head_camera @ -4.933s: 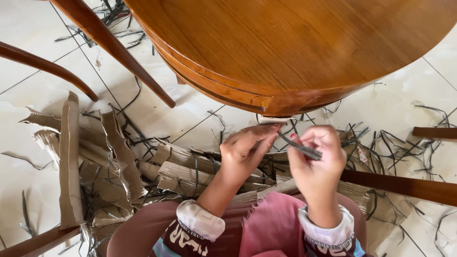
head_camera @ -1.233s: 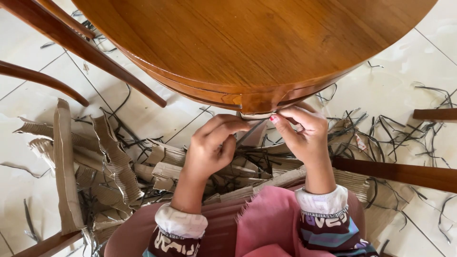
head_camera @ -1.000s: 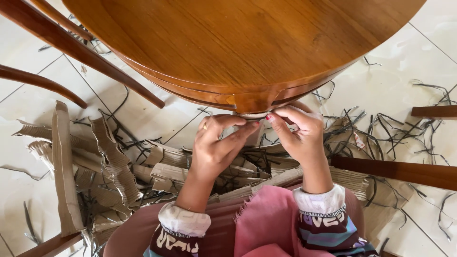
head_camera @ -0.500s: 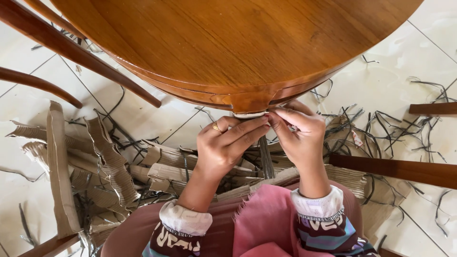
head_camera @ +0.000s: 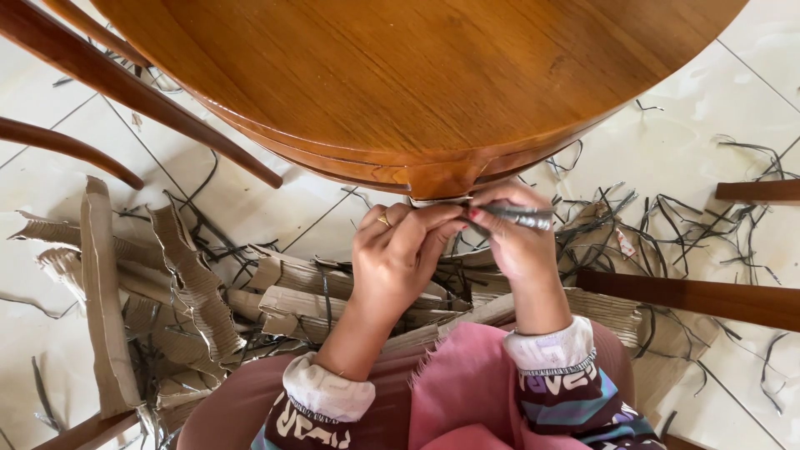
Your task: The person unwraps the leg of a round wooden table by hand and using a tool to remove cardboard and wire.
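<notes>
A round wooden table (head_camera: 417,75) fills the top of the view. Just below its near rim, my right hand (head_camera: 517,242) is shut on a thin grey metal tool (head_camera: 517,217) that points right. My left hand (head_camera: 400,258), with a ring on one finger, presses its fingers against the right hand and the tool's near end, right under the table's edge joint (head_camera: 433,179). What the fingertips pinch there is hidden.
Torn strips of brown cardboard (head_camera: 192,283) and several thin dark strands (head_camera: 667,225) litter the white tiled floor. Wooden chair legs (head_camera: 133,92) cross at upper left, and a wooden rail (head_camera: 692,296) lies at right. Pink cloth (head_camera: 467,392) covers my lap.
Both hands have risen from over the cardboard to the table's rim. The left hand has closed in against the right hand, and the tool has swung to point right.
</notes>
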